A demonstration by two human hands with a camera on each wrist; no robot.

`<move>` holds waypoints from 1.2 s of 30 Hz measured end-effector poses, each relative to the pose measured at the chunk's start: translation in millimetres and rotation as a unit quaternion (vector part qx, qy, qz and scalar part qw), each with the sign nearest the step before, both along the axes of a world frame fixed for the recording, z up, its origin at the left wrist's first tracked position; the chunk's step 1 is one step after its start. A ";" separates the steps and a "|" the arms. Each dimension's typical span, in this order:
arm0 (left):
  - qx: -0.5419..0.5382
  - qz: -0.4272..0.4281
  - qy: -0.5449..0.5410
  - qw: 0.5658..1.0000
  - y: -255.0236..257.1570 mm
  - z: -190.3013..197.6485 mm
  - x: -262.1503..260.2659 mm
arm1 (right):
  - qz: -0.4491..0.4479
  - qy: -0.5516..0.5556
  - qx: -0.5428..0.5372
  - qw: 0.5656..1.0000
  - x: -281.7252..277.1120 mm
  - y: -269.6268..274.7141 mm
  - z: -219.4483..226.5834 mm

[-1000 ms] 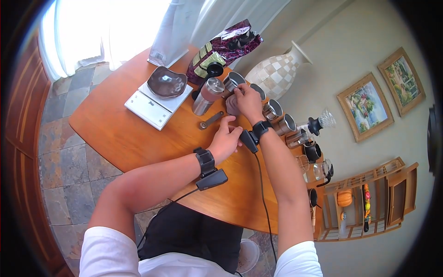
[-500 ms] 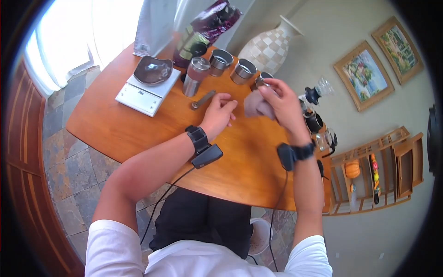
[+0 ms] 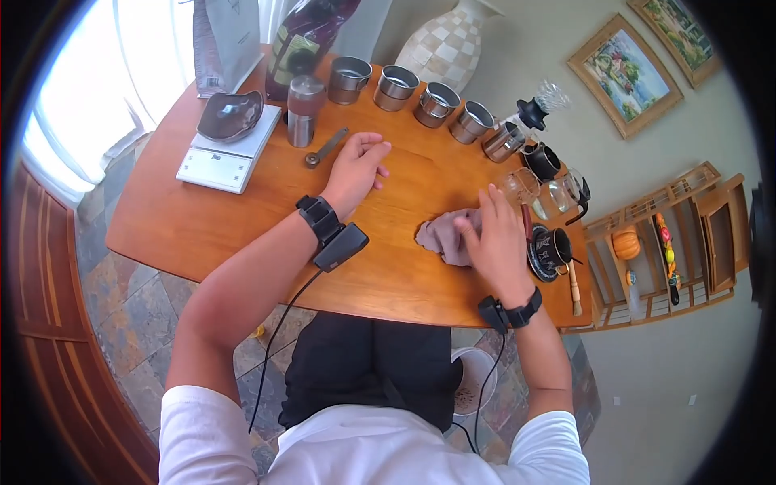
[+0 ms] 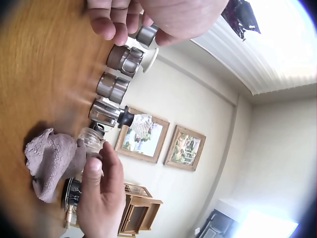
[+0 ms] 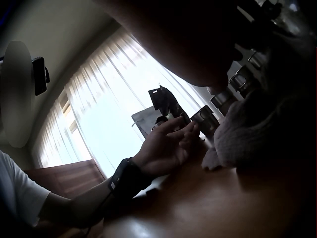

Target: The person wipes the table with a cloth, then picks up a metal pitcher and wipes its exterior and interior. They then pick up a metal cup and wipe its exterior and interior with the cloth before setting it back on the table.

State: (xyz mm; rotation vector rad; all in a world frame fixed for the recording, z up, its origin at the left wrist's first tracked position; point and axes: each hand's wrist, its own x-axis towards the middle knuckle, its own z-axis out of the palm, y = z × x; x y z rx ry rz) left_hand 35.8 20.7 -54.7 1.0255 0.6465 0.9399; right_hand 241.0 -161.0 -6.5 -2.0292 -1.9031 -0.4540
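Observation:
A crumpled mauve cloth [image 3: 443, 238] lies on the wooden table toward the front right. My right hand [image 3: 499, 246] is beside it, fingers extended and thumb apart, its near side overlapping the cloth's edge. Over the middle of the table my left hand [image 3: 356, 174] hangs with loosely bent fingers and nothing in them. Close by its fingertips is a metal crank handle [image 3: 326, 149], lying flat. Behind that stands a steel hand coffee grinder [image 3: 302, 121]. The left wrist view shows the cloth [image 4: 52, 161] heaped next to the right hand [image 4: 101, 198].
At the left a white scale [image 3: 214, 170] bears a dark dish [image 3: 230, 117]. Several steel cups [image 3: 396, 87] line the back edge, with bags [image 3: 226, 48] behind. On the right stand a glass pot [image 3: 558, 198], a dark cup [image 3: 553, 246] on a saucer and a brush [image 3: 575, 287].
My right hand has carried the cloth from beside the steel cups toward the front right, and it now lies on the table with the fingers straightened. The left hand has stayed near the crank handle.

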 end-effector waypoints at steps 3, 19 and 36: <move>0.002 -0.005 0.012 1.000 -0.5 1.5 0.8 | -0.016 -0.118 -0.042 0.992 -10.1 -9.1 -10.7; 0.003 -0.027 -0.003 1.000 1.9 -3.4 -1.4 | 0.034 0.013 -0.216 0.976 4.2 145.8 -41.8; 0.200 -0.078 0.097 0.972 0.3 5.0 -3.7 | 0.177 0.055 -0.201 0.962 -41.6 -35.7 -35.1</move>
